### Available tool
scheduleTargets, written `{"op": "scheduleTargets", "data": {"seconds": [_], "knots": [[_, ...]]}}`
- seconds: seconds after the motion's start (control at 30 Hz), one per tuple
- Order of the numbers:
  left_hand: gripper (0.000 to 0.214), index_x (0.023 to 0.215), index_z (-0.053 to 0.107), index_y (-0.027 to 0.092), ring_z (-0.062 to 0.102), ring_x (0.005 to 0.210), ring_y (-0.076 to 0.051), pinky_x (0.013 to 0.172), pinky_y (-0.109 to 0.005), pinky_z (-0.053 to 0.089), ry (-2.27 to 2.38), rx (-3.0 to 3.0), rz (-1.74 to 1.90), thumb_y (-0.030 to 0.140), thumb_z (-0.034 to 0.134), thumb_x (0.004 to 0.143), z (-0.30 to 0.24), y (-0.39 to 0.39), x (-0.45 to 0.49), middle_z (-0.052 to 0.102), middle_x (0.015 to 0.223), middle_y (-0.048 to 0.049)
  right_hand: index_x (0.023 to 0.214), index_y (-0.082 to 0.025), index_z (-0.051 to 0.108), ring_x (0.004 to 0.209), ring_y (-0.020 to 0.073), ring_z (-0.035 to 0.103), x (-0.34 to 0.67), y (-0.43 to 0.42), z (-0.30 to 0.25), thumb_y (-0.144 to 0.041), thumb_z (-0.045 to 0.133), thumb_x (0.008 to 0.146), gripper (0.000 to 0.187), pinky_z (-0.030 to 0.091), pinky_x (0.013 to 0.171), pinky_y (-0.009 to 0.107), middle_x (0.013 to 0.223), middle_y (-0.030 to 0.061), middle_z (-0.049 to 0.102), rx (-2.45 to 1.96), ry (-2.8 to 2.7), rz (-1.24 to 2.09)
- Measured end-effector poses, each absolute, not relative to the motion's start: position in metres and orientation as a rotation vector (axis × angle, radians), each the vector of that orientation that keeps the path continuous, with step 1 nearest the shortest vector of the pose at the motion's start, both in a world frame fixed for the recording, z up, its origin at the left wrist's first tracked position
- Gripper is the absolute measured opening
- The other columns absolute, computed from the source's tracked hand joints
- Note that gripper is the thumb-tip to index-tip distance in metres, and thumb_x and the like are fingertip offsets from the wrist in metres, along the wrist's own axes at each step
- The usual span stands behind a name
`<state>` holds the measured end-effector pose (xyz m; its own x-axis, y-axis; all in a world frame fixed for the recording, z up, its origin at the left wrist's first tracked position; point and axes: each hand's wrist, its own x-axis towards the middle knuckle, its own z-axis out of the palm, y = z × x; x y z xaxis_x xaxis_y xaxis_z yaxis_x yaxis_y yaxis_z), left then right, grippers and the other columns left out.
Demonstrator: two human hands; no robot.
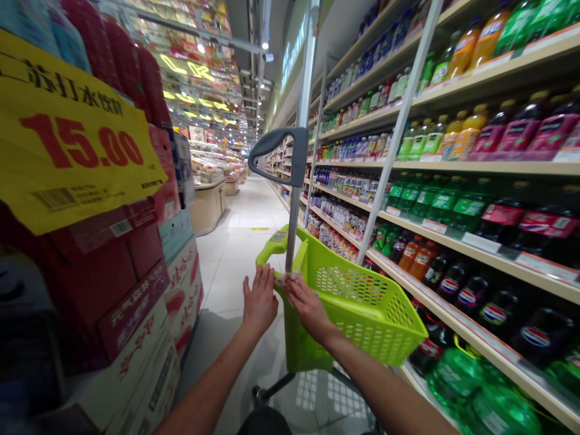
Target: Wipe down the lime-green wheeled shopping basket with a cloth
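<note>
A lime-green shopping cart stands in front of me, its basket pierced with slots. A metal pole rises from its near end and carries a grey loop handle. My left hand lies at the cart's left edge beside the green handle part, fingers stretched and thumb apart, holding nothing I can see. At the foot of the pole, my right hand presses a small, pale, crumpled cloth against the cart's rim. The cloth is mostly hidden under its fingers.
Shelves of bottled drinks line the right side, close to the cart. On the left, stacked drink cartons carry a yellow price sign. A tiled aisle runs ahead past a display counter.
</note>
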<state>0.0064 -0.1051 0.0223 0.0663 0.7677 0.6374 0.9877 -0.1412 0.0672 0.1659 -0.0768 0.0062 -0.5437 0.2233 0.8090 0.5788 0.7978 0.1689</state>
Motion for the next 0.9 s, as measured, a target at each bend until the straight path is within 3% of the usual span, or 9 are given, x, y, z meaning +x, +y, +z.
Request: {"op": "scheduleTargets", "data": {"seconds": [0.17,0.33,0.5,0.7,0.9], "knots": [[0.06,0.129,0.036,0.01,0.026,0.129,-0.025,0.101,-0.051,0.021,-1.715,-1.968,-0.796,0.013,0.04,0.069,0.021,-0.106,0.008,0.033,0.139,-0.0115,0.123,-0.02,0.048,0.13,0.0198,0.024,0.212,-0.094,-0.051,-0.002,0.036,0.081,0.047,0.035,0.102,0.044,0.132,0.0078,0.043,-0.82,-2.034,-0.293],[0.059,0.127,0.039,0.009,0.025,0.129,-0.028,0.1,-0.051,0.023,-1.728,-1.955,-0.841,0.015,0.042,0.069,0.021,-0.109,0.019,0.034,0.138,-0.0138,0.129,-0.015,0.041,0.129,0.0188,0.027,0.18,-0.091,-0.026,0.003,0.032,0.073,0.059,0.031,0.105,0.042,0.137,0.0094,0.036,-0.929,-1.853,-0.166],[0.058,0.127,0.04,0.012,0.026,0.129,-0.027,0.101,-0.049,0.022,-1.698,-1.984,-0.817,0.015,0.042,0.069,0.021,-0.113,0.021,0.036,0.137,-0.0113,0.13,-0.012,0.039,0.13,0.0197,0.024,0.151,-0.086,-0.013,0.0,0.033,0.074,0.057,0.027,0.106,0.044,0.137,0.0111,0.036,-0.936,-1.875,-0.173],[0.057,0.126,0.042,0.015,0.03,0.126,-0.027,0.1,-0.047,0.023,-1.695,-1.983,-0.885,0.014,0.043,0.069,0.02,-0.113,0.027,0.039,0.135,-0.0102,0.13,-0.021,0.038,0.128,0.0189,0.028,0.237,-0.094,-0.056,0.004,0.03,0.069,0.067,0.03,0.104,0.047,0.138,0.0057,0.035,-1.133,-1.822,-0.258],[0.053,0.121,0.047,0.012,0.031,0.125,-0.029,0.098,-0.046,0.026,-1.707,-1.967,-0.904,0.015,0.044,0.069,0.023,-0.113,0.038,0.043,0.132,-0.0124,0.134,-0.02,0.031,0.13,0.0199,0.025,0.253,-0.082,-0.073,0.004,0.028,0.07,0.068,0.028,0.104,0.05,0.139,0.0074,0.032,-1.154,-1.746,-0.288]]}}
